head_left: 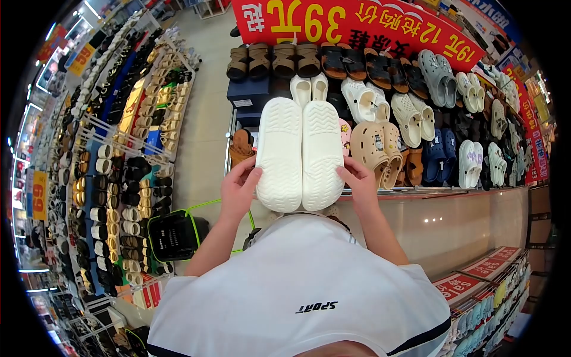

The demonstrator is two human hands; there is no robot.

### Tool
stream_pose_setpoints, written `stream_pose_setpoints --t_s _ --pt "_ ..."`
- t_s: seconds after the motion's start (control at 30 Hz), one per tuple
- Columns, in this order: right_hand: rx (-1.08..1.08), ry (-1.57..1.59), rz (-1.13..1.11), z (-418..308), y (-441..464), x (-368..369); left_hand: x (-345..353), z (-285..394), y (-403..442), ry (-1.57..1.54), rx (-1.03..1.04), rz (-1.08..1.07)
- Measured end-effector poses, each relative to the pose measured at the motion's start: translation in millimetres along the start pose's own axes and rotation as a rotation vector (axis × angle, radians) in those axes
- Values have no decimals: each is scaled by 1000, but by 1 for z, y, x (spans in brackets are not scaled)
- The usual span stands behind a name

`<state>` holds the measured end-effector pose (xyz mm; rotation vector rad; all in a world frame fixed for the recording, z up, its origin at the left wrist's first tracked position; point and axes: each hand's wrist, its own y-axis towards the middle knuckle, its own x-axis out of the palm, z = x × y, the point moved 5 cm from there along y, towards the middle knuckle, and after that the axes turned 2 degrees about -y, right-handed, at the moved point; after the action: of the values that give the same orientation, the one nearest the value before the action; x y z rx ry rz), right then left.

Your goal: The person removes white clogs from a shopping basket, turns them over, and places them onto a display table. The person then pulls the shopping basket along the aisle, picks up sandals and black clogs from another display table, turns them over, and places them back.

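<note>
Two white shoes are held up side by side, touching, with their patterned soles facing me. My left hand (239, 185) grips the outer edge of the left white shoe (279, 154), thumb on the sole. On the other side, my right hand (358, 182) pinches the edge of the right white shoe (322, 156). The fingers behind both shoes are partly hidden. Just beyond the shoes, a pair of white clogs (310, 87) stands on the display, and beige clogs (376, 149) are close to my right hand.
Rows of sandals and clogs fill the display (416, 191) ahead and right, below a red sign (357, 30). A black basket with green edges (177, 236) is at the lower left. Shoe racks (128, 178) line the left; more racks (488, 309) stand lower right.
</note>
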<state>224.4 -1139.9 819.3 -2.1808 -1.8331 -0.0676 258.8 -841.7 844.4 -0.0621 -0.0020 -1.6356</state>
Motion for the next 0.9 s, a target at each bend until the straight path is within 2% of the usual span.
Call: stream_pose_setpoints --t_s 0.1,0.23,0.3,0.4,0.5,0.6,0.7,0.73,0.77,0.8,0.83,0.9 --pt "-81 -39 34 -9 -1 3 -1 7 3 18 78 8" --pt "-165 -171 77 -12 2 -4 -2 19 3 251 218 25" --pt "-133 -186 72 -10 4 -9 -2 25 2 403 254 10" --pt "-180 -137 43 -7 5 -11 -4 17 5 388 247 -16" --pt "-248 -173 -48 -9 7 -14 -2 20 4 315 128 -24" --pt "-240 -177 -112 -15 5 -12 2 26 5 261 197 -25" --pt "-211 -36 -167 -11 5 -6 -4 -1 8 -54 25 -153" --pt "-202 27 -189 -5 7 -5 -2 -5 8 -51 98 -187" --pt "-227 -78 -243 7 12 -10 2 -8 8 -48 172 -221" --pt "-250 -46 -246 4 10 -6 5 -6 7 -45 245 -256" --pt "-273 -15 -249 1 7 2 6 -9 7 -38 176 -263" --pt "-267 38 -258 -3 6 7 8 -2 5 25 189 -235"
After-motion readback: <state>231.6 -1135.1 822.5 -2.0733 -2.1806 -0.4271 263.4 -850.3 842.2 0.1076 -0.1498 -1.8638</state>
